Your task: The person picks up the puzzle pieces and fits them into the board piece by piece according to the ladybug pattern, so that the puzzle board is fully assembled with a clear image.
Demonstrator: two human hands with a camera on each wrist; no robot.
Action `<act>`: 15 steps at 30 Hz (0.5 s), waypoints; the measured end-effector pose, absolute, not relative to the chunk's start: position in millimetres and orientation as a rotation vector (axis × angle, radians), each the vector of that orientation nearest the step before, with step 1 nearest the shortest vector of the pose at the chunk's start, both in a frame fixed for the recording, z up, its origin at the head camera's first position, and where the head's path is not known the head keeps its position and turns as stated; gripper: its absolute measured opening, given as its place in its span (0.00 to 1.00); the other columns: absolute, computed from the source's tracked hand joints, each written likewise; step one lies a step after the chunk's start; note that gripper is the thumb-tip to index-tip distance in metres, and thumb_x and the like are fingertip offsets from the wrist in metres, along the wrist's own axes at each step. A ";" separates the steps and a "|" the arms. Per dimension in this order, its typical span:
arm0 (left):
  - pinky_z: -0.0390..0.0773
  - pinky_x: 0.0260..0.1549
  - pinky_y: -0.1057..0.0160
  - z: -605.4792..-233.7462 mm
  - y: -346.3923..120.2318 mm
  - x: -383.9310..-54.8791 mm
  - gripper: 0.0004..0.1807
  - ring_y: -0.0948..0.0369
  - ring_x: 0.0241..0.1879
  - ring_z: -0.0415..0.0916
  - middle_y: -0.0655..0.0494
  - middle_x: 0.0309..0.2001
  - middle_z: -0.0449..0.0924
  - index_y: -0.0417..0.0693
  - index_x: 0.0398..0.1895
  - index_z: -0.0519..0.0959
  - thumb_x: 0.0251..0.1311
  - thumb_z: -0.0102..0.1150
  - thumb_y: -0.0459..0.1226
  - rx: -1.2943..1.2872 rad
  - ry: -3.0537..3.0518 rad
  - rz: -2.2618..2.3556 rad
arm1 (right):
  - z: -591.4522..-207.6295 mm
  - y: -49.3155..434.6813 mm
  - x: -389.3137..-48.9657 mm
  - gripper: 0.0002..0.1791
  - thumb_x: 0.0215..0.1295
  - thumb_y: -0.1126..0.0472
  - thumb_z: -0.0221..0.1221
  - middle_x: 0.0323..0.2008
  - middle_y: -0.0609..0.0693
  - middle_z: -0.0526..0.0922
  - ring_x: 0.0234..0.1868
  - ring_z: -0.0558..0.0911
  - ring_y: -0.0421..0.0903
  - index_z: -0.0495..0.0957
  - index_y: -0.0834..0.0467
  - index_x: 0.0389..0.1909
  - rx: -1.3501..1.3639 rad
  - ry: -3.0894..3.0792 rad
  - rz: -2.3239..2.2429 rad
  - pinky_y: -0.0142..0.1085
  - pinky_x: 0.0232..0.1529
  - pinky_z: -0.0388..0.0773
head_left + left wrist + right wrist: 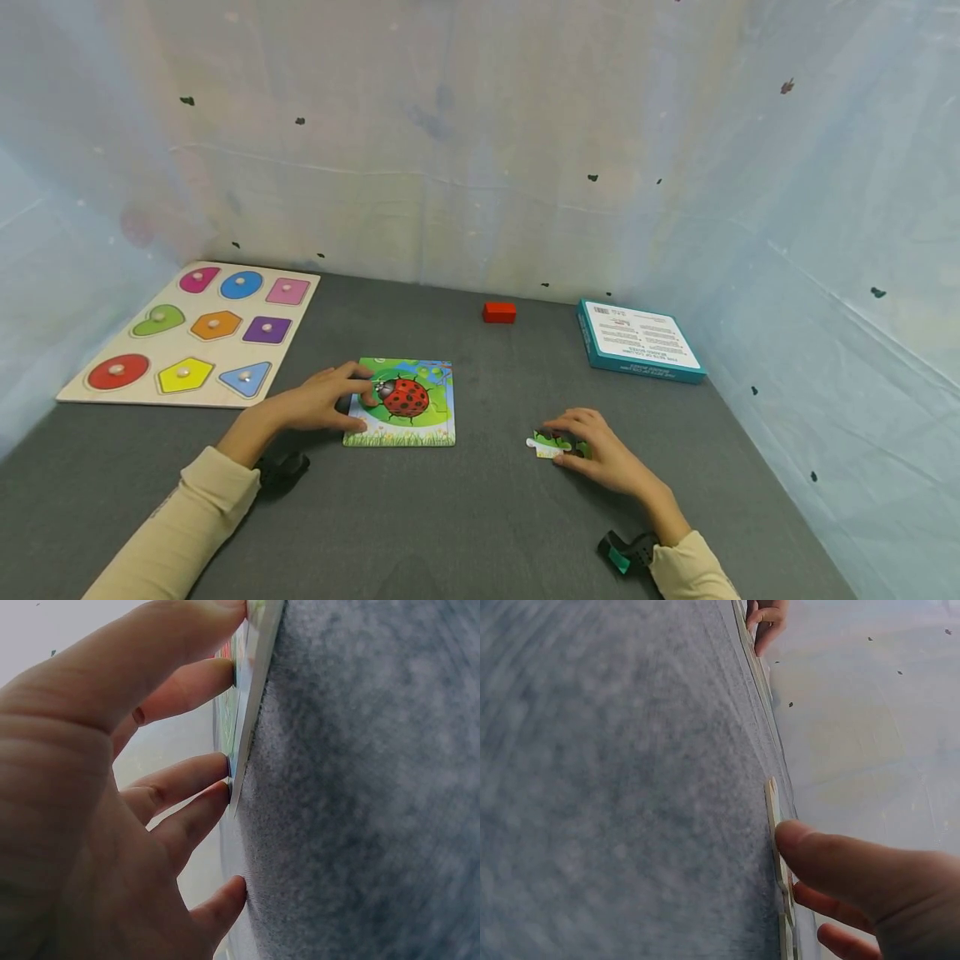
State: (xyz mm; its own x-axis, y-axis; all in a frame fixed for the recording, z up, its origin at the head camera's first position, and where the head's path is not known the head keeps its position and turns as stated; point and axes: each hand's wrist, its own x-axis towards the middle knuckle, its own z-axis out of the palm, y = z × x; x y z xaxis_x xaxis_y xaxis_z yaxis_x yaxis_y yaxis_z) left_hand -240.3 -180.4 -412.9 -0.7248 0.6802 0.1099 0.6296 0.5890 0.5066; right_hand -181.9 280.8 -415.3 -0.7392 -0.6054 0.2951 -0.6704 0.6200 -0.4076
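In the head view a square ladybug jigsaw puzzle (412, 429) lies flat on the grey table. My left hand (322, 400) is spread at its left side. The left wrist view shows several fingertips (219, 766) touching the puzzle's face, with the thumb by the near edge. To the right, my right hand (603, 454) lies low over loose green-and-white jigsaw pieces (547, 445), its relaxed fingers partly covering them. Seen from the right wrist, the thumb (817, 851) touches the top of a thin piece (774, 814) lying on the table.
A wooden board (240, 354) with colourful knobbed shapes stands at the back left. Near the rear edge is a small red block (499, 312). A teal box (641, 337) with a white printed face lies at the back right. Pale sheeting (465, 167) surrounds the table.
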 end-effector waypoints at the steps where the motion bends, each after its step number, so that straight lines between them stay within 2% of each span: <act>1: 0.51 0.55 0.31 -413.0 -180.1 -240.2 0.11 0.41 0.58 0.63 0.41 0.56 0.64 0.59 0.35 0.76 0.53 0.65 0.48 1.115 2.715 0.809 | -415.6 281.0 -181.9 0.24 0.56 0.58 0.65 0.54 0.52 0.74 0.59 0.65 0.54 0.76 0.57 0.55 1.075 -2.711 0.768 0.56 0.53 0.62; 15: 0.51 0.54 0.30 -413.0 -179.9 -241.1 0.12 0.41 0.58 0.64 0.43 0.57 0.65 0.60 0.35 0.76 0.52 0.65 0.51 1.104 2.720 0.793 | -419.0 282.1 -183.7 0.21 0.55 0.62 0.65 0.51 0.52 0.75 0.56 0.67 0.54 0.77 0.57 0.52 1.129 -2.661 0.736 0.52 0.52 0.63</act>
State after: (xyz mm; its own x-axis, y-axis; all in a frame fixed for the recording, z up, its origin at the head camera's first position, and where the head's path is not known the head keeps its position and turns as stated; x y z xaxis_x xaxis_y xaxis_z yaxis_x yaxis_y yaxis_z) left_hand -241.1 -179.9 -413.0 -0.7320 0.6740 0.0991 0.6216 0.6013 0.5021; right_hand -183.7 282.1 -419.0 -0.7028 -0.6319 0.3267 -0.7100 0.5945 -0.3775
